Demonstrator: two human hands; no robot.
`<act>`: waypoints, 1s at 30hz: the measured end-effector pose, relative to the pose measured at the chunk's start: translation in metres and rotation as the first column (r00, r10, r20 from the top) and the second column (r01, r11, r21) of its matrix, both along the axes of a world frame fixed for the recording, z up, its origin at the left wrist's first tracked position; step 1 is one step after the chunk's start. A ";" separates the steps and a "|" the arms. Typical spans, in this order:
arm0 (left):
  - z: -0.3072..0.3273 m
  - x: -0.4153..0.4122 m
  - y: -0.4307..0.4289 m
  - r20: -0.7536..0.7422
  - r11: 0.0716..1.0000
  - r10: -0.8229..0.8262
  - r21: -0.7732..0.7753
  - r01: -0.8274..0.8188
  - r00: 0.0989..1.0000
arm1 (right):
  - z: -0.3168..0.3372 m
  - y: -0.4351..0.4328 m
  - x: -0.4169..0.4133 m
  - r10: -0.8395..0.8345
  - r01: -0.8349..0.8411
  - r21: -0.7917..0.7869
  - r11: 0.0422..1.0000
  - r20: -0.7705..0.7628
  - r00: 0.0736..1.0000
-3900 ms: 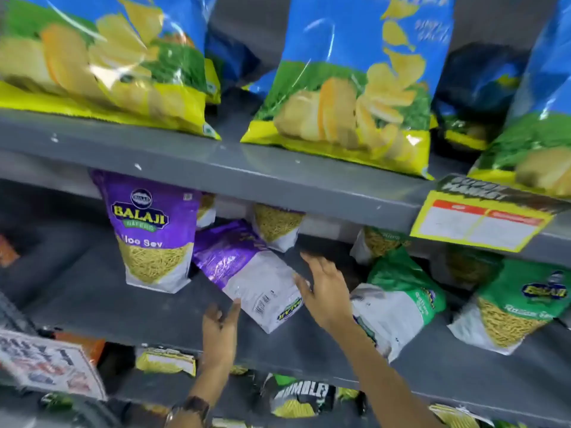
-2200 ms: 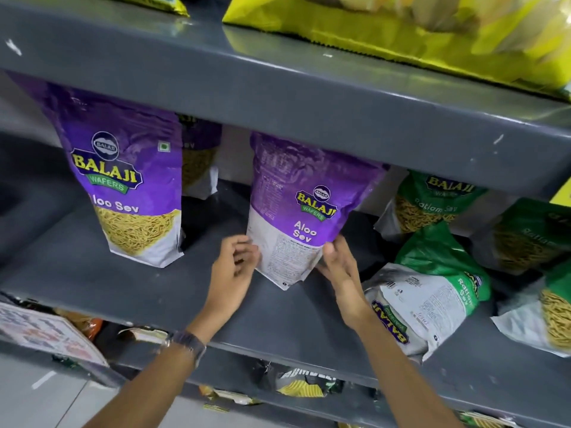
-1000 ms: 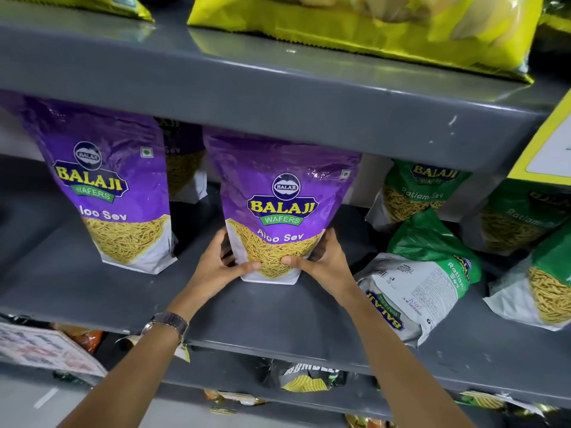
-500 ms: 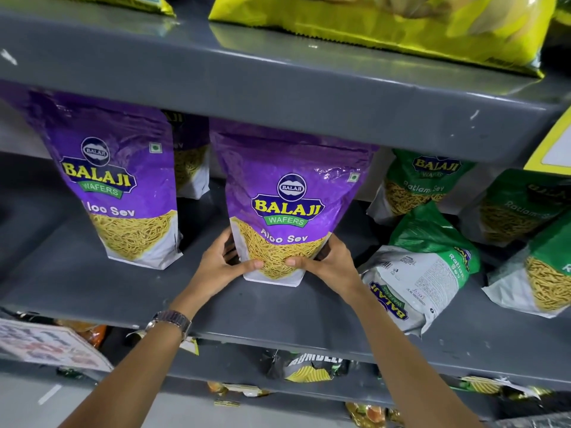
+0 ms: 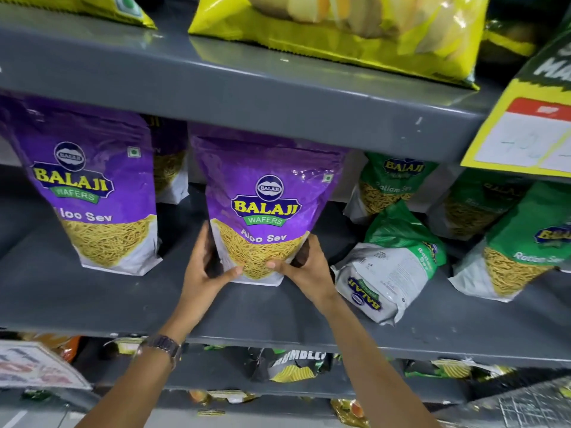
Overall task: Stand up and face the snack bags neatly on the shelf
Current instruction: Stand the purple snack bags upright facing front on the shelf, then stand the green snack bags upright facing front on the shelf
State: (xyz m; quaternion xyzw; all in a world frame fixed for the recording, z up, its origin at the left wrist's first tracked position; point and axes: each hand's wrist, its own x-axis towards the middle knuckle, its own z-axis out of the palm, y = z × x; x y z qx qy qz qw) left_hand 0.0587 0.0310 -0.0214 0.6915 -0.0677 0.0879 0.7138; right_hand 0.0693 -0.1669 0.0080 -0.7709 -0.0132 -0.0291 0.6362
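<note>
A purple Aloo Sev bag (image 5: pixel 265 196) stands upright, front facing me, in the middle of the grey middle shelf (image 5: pixel 278 316). My left hand (image 5: pixel 205 268) grips its lower left corner and my right hand (image 5: pixel 304 268) grips its lower right corner, thumbs pressed on the front. A second purple Aloo Sev bag (image 5: pixel 89 193) stands upright to the left. Right of my hands a green Ratlami Sev bag (image 5: pixel 392 273) lies tipped over, back side showing.
More green bags stand at the right (image 5: pixel 522 248) and behind (image 5: pixel 392 186). The upper shelf (image 5: pixel 247 97) overhangs closely, carrying yellow chip bags (image 5: pixel 355 29). A yellow price tag (image 5: pixel 525 131) hangs at the right. Dark snack bags (image 5: pixel 296 364) lie on the lower shelf.
The purple bag went from lying flat to turned upright with its front outward. In the last second both hands stay on its bottom corners, nudging it slightly.
</note>
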 end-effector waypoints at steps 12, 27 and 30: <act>0.051 -0.015 -0.177 -0.038 0.973 -0.035 0.227 0.043 0.999 | 0.031 -0.159 -0.043 -0.778 0.771 -0.110 0.628 -0.069 0.624; 0.070 0.029 -0.220 -0.614 0.841 -0.262 0.233 0.488 0.744 | 0.008 -0.226 -0.024 -0.316 0.628 0.376 0.681 -0.623 0.716; 0.060 0.029 -0.216 -0.625 0.864 -0.224 0.228 0.450 0.748 | 0.010 -0.227 -0.030 -0.301 0.613 0.406 0.678 -0.607 0.736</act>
